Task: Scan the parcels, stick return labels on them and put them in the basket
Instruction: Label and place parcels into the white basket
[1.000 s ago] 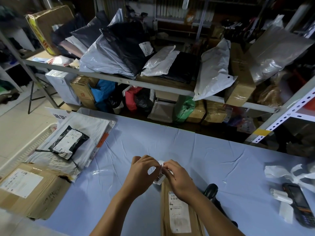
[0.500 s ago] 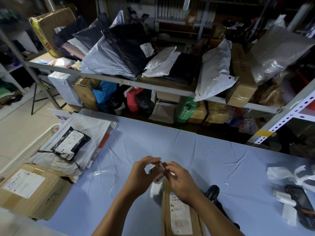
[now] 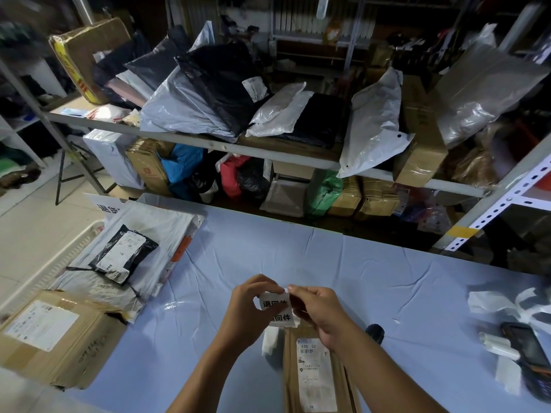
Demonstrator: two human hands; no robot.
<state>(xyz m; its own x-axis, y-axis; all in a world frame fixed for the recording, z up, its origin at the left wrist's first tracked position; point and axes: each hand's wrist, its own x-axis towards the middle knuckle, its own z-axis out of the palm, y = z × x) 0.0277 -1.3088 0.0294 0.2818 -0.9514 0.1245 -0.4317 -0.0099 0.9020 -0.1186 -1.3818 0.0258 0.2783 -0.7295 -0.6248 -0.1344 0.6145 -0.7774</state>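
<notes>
- Left hand [image 3: 248,309] and right hand [image 3: 322,313] pinch a return label [image 3: 275,302] over the parcel [image 3: 316,380] at 6 o'clock.
- Sticking and basketing remain; the basket [image 3: 59,257] at 9 o'clock seemingly holds others.

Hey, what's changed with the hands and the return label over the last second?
The left hand has peeled one return label up and leftward off the label strip, which the right hand pinches; the label's printed face now shows. The hands have drawn slightly apart. The cardboard parcel beneath them, the handheld terminal and the parcels stacked at left stayed put.
</notes>
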